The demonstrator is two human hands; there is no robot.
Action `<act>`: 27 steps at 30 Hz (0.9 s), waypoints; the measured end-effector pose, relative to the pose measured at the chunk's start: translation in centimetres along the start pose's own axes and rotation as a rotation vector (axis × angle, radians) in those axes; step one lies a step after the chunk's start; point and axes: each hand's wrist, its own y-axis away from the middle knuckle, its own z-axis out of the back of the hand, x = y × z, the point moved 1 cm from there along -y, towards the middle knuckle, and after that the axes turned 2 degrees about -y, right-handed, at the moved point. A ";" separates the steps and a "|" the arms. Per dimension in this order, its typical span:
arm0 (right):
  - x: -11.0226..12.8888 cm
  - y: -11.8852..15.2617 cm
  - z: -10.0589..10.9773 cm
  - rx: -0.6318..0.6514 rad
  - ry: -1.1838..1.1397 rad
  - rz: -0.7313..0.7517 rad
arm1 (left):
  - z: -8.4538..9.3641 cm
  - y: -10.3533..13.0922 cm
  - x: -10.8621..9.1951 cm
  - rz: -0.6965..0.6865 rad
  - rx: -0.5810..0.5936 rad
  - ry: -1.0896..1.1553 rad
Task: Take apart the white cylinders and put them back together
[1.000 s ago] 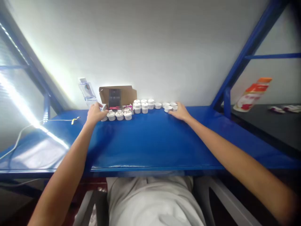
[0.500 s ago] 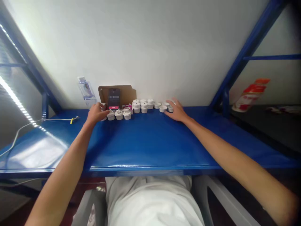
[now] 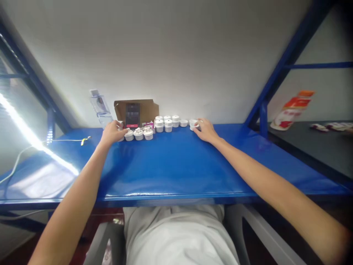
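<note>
Several round white pieces stand along the back of the blue table. My left hand (image 3: pixel 111 132) is curled at the left end of the front row, beside a white cup with small parts on top (image 3: pixel 129 134); what its fingers hold is hidden. At the right, the fingers of my right hand (image 3: pixel 204 129) close round a white cup (image 3: pixel 192 125). Between the hands stand stacked white round pieces (image 3: pixel 168 125) and a low white cup (image 3: pixel 183 123). A dark phone (image 3: pixel 132 116) leans in an open cardboard box (image 3: pixel 149 109).
A clear bottle (image 3: pixel 101 109) stands at the back left, with a white cable (image 3: pixel 63 140) on the blue table (image 3: pixel 171 165). Blue metal posts (image 3: pixel 263 114) rise at both sides. A red and white bottle (image 3: pixel 292 110) stands on a dark surface at the right.
My right hand has closed in on a white cup at the right, and the separate low cups there now look bunched together. My left hand has hardly moved.
</note>
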 end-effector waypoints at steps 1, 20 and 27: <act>-0.1 0.0 -0.1 -0.002 -0.002 -0.009 | 0.0 0.0 0.0 0.002 0.001 0.000; 5.2 -2.3 -1.0 0.077 0.028 0.194 | -0.4 0.5 0.0 -0.047 -0.008 -0.033; 8.7 -6.4 -1.6 0.220 0.065 0.222 | -0.6 1.0 -0.5 -0.033 -0.013 -0.048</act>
